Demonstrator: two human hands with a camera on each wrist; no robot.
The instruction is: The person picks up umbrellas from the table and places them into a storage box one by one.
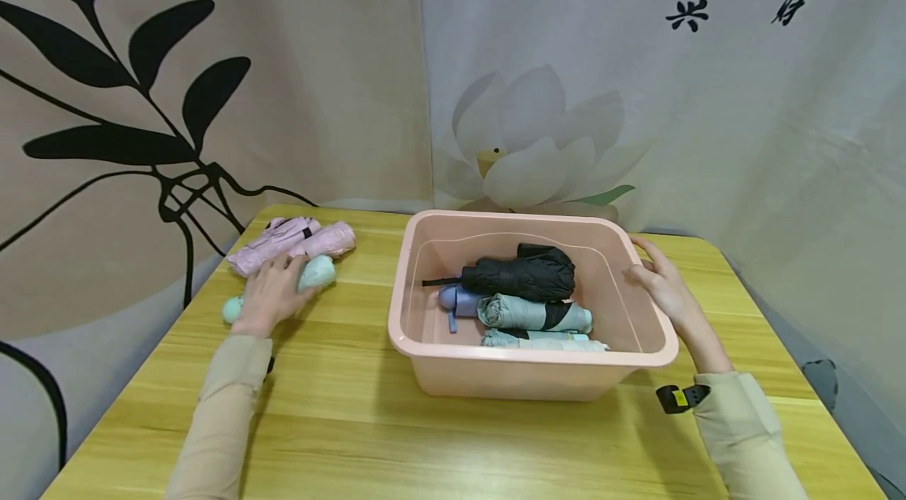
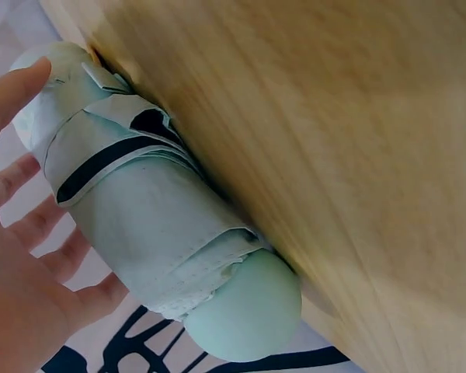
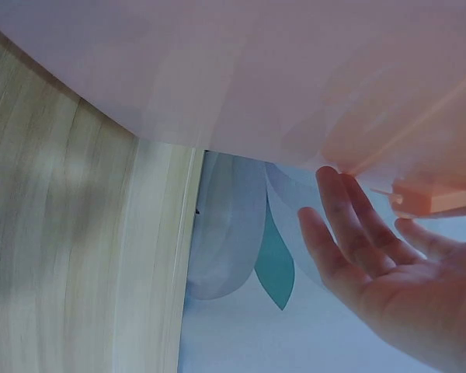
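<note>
At the left of the table, my left hand (image 1: 272, 292) lies over a rolled mint-green folding umbrella (image 1: 318, 272). The left wrist view shows its fingers (image 2: 58, 260) loosely spread along one side of the mint umbrella (image 2: 155, 210), which has a black band and a rounded end. A lilac folded umbrella (image 1: 292, 240) lies just beyond. My right hand (image 1: 665, 284) holds the right rim of a pink plastic basin (image 1: 524, 374), thumb over the rim; in the right wrist view its fingers (image 3: 346, 221) reach under that rim.
Inside the basin lie a black folded umbrella (image 1: 520, 277), a periwinkle one (image 1: 463, 301), a pale teal one (image 1: 520, 314) and another light blue one (image 1: 538, 341). The wooden table (image 1: 318, 421) ends at a printed curtain (image 1: 340, 75) behind.
</note>
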